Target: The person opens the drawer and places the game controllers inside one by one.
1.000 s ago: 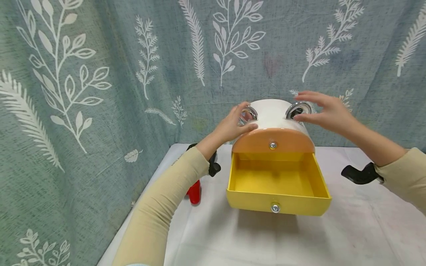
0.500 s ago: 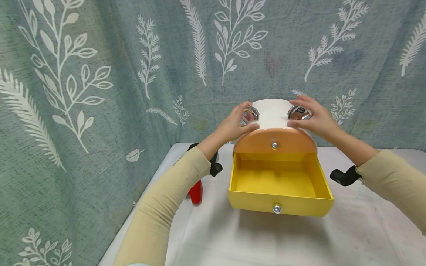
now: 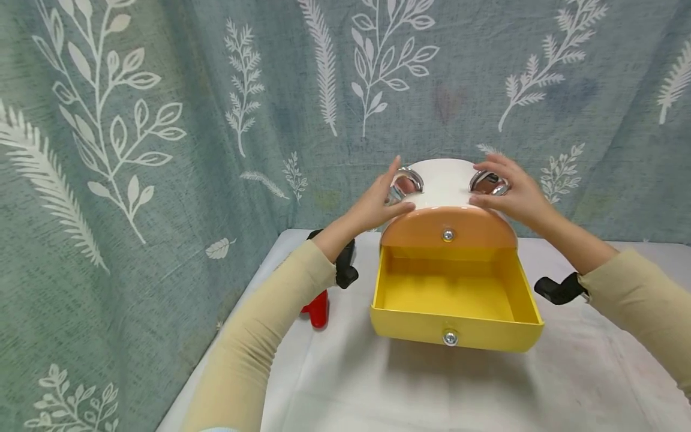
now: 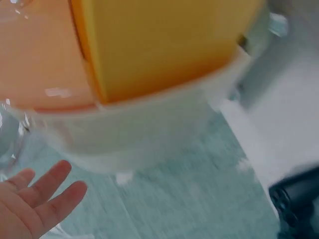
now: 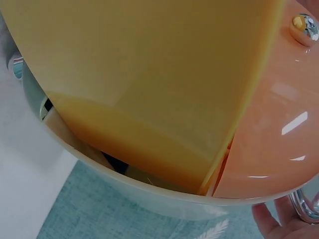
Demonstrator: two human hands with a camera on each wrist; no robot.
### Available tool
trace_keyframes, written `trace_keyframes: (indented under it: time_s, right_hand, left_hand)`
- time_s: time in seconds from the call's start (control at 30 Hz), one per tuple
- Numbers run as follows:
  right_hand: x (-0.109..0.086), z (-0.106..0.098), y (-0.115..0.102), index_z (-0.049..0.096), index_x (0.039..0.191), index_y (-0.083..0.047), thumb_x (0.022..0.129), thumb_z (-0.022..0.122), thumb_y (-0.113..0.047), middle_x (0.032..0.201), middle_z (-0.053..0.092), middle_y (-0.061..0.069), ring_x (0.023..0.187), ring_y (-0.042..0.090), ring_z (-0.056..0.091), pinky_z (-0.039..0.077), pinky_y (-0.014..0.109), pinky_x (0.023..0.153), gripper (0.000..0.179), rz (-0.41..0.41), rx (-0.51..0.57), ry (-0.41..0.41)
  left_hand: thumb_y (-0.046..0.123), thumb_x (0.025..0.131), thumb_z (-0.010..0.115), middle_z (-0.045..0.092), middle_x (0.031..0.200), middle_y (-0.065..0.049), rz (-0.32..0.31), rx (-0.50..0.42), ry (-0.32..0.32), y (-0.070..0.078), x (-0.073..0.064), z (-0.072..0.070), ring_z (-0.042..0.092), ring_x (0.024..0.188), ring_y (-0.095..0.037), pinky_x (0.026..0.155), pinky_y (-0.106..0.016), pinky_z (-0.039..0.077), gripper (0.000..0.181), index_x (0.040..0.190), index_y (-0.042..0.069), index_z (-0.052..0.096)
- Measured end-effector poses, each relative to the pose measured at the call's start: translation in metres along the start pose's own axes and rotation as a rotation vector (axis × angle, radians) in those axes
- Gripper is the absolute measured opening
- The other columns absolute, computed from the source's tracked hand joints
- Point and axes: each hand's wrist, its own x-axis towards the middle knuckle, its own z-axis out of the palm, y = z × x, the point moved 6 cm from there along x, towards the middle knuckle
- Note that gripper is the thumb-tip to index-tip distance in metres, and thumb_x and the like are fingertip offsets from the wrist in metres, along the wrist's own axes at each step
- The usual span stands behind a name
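Note:
A small round-topped drawer box stands in front of me in the head view, with a white shell. Its upper orange drawer is closed; the lower yellow drawer is pulled far out and has a bare floor. Silver rings stick out on both sides of the top. My left hand is beside the left ring, thumb near the front rim, forefinger raised; its fingers are spread and straight in the left wrist view. My right hand has its thumb and fingers curved round the right ring.
A red object, partly covered by my left sleeve, lies left of the box on the white tabletop. Blue-green curtain with white leaf prints hangs behind and along the left side.
My right hand has come in from the right to the right ring. My left forefinger has lifted off the left ring. Both drawers keep their positions.

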Motion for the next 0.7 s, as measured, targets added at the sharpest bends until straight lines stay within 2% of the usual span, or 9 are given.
trace_keyframes:
  time_s: [0.07, 0.13, 0.43, 0.53, 0.7]
  right_hand:
    - [0.0, -0.001, 0.0, 0.042, 0.122, -0.013, 0.07, 0.067, -0.027, 0.137, 0.016, 0.0, 0.125, 0.026, 0.011, 0.022, 0.058, 0.084, 0.059, 0.0, -0.001, 0.001]
    - [0.0, -0.002, 0.0, 0.042, 0.122, -0.014, 0.07, 0.067, -0.026, 0.137, 0.016, -0.001, 0.125, 0.026, 0.011, 0.023, 0.057, 0.084, 0.059, -0.002, 0.0, 0.003]
    - [-0.001, -0.005, 0.0, 0.042, 0.123, -0.014, 0.07, 0.067, -0.025, 0.137, 0.017, -0.001, 0.125, 0.025, 0.011, 0.021, 0.058, 0.085, 0.059, 0.001, 0.001, 0.002]
    - [-0.001, -0.004, 0.001, 0.042, 0.123, -0.014, 0.07, 0.067, -0.025, 0.137, 0.017, -0.001, 0.125, 0.026, 0.011, 0.021, 0.058, 0.084, 0.059, 0.002, 0.001, -0.001]
    - [0.001, -0.001, 0.002, 0.042, 0.122, -0.015, 0.07, 0.066, -0.026, 0.137, 0.017, -0.001, 0.124, 0.026, 0.012, 0.023, 0.057, 0.082, 0.058, -0.005, -0.004, -0.008]
  left_hand:
    - [0.054, 0.072, 0.048, 0.004, 0.138, 0.001, -0.03, -0.02, -0.011, -0.009, -0.005, -0.004, 0.036, 0.11, -0.021, 0.083, -0.038, 0.037, 0.081, 0.124, 0.047, -0.014]
    - [0.055, 0.072, 0.047, 0.002, 0.139, 0.001, -0.055, -0.033, -0.018, -0.02, -0.011, -0.009, 0.034, 0.112, -0.024, 0.084, -0.041, 0.036, 0.079, 0.124, 0.048, -0.012]
    - [0.049, 0.077, 0.047, 0.01, 0.137, -0.001, -0.162, -0.018, -0.051, -0.069, -0.05, -0.028, 0.033, 0.114, -0.028, 0.087, -0.043, 0.032, 0.071, 0.126, 0.047, -0.004]
    - [0.048, 0.078, 0.048, 0.015, 0.136, -0.002, -0.178, -0.034, -0.073, -0.091, -0.067, -0.029, 0.034, 0.113, -0.029, 0.088, -0.044, 0.031, 0.069, 0.127, 0.046, -0.001]
    - [0.051, 0.076, 0.047, 0.022, 0.134, -0.002, -0.222, -0.086, -0.157, -0.132, -0.105, -0.018, 0.031, 0.117, -0.03, 0.091, -0.043, 0.028, 0.068, 0.13, 0.04, 0.007]
